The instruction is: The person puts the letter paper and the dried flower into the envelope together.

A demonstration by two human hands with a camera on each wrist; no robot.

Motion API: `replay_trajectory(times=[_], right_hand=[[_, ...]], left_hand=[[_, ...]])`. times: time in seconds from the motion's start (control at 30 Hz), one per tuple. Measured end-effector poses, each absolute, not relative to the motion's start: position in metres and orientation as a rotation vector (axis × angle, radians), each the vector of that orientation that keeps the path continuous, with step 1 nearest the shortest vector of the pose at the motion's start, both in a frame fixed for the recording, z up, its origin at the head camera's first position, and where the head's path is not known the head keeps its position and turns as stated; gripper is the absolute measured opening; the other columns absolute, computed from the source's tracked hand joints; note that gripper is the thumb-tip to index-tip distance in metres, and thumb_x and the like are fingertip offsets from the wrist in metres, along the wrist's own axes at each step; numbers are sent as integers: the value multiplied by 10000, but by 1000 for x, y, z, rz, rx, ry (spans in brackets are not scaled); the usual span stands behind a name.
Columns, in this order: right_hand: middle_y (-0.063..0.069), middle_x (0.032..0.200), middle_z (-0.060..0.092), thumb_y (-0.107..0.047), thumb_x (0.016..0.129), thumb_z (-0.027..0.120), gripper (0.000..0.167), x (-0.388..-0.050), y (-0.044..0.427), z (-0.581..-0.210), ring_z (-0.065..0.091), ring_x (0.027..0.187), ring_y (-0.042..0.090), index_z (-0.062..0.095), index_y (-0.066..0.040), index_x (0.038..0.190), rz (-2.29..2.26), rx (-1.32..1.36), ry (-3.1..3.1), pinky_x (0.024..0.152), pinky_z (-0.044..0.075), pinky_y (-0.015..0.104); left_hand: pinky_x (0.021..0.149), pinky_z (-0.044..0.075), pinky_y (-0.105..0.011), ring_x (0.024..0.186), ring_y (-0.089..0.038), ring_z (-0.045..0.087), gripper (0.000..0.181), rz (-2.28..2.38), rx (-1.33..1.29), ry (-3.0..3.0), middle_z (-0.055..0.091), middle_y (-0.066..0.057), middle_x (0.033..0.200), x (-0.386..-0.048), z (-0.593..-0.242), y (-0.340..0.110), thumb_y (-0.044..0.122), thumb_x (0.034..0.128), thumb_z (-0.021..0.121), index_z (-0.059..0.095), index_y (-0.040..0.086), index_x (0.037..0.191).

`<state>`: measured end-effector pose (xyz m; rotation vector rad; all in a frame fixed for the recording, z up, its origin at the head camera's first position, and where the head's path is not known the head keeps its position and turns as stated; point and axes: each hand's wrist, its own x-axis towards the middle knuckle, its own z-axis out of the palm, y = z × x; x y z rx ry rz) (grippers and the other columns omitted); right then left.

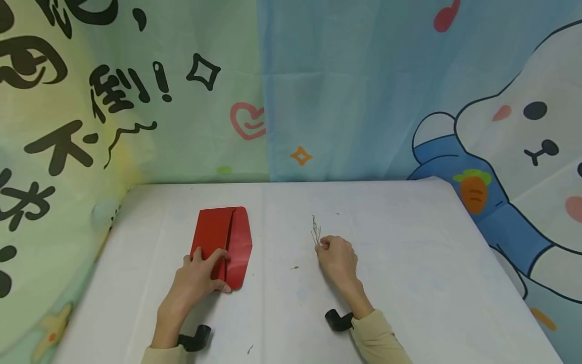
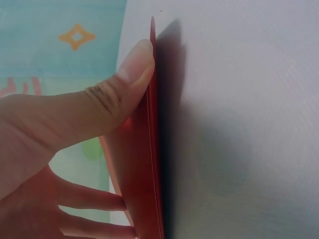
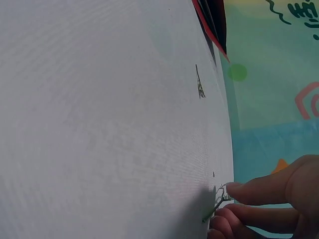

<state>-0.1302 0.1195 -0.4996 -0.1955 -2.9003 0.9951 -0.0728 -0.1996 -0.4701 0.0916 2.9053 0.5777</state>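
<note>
A red envelope point(image 1: 212, 227) lies on the white table, its flap point(image 1: 240, 247) unfolded to the right. My left hand point(image 1: 195, 278) rests on its near part, fingers spread and thumb at the near edge; in the left wrist view the thumb point(image 2: 134, 64) presses along the envelope point(image 2: 137, 169). To the right, my right hand point(image 1: 338, 258) pinches a thin dried sprig point(image 1: 316, 230) between thumb and fingertips, its fine branches pointing away from me. The right wrist view shows the sprig point(image 3: 223, 196) at the fingertips, partly hidden by them.
A small dry fragment point(image 1: 294, 267) lies between the hands, and another bit point(image 1: 250, 349) is near the front. Black camera mounts point(image 1: 195, 338) sit at both wrists. A printed curtain point(image 1: 341, 101) hangs behind the white table point(image 1: 409, 303).
</note>
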Motion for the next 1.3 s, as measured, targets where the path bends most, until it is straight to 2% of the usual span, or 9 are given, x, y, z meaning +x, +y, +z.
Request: replay_trajectory(times=[0.27, 0.77, 0.97, 1.1, 1.3], right_hand=[[89, 852, 756, -42, 896, 702, 129, -131, 119, -501, 711, 776, 275, 791, -15, 985, 974, -139, -2873, 617, 531, 431], [88, 830, 762, -54, 898, 734, 107, -129, 112, -498, 708, 715, 221, 795, -29, 982, 1128, -142, -2863, 583, 512, 317], [65, 830, 760, -60, 892, 747, 103, -129, 101, -493, 687, 716, 175, 800, -42, 978, 1263, -136, -2862, 609, 504, 293], [73, 821, 754, -44, 885, 750, 107, -130, 92, -490, 662, 657, 139, 795, -26, 981, 1407, -112, -2851, 598, 500, 265], [108, 798, 728, -16, 909, 728, 103, -133, 75, -485, 686, 603, 192, 775, 17, 994, 1632, -45, -2830, 531, 506, 248]], left_hand=[[729, 583, -544, 1084, -524, 515, 678, 583, 76, 2908, 511, -307, 1226, -72, -469, -199, 304, 697, 950, 596, 221, 1270], [726, 570, -542, 1081, -499, 514, 673, 616, 54, 2895, 516, -280, 1229, -73, -470, -201, 313, 704, 947, 597, 239, 1275], [744, 556, -561, 1106, -495, 513, 678, 632, 37, 2878, 502, -301, 1301, -73, -471, -204, 332, 710, 942, 590, 246, 1284], [744, 552, -574, 1108, -494, 517, 681, 641, 40, 2875, 502, -304, 1317, -74, -470, -205, 347, 710, 940, 586, 245, 1283], [758, 547, -590, 1124, -505, 519, 685, 637, 35, 2880, 502, -323, 1354, -73, -470, -207, 363, 712, 937, 586, 242, 1288]])
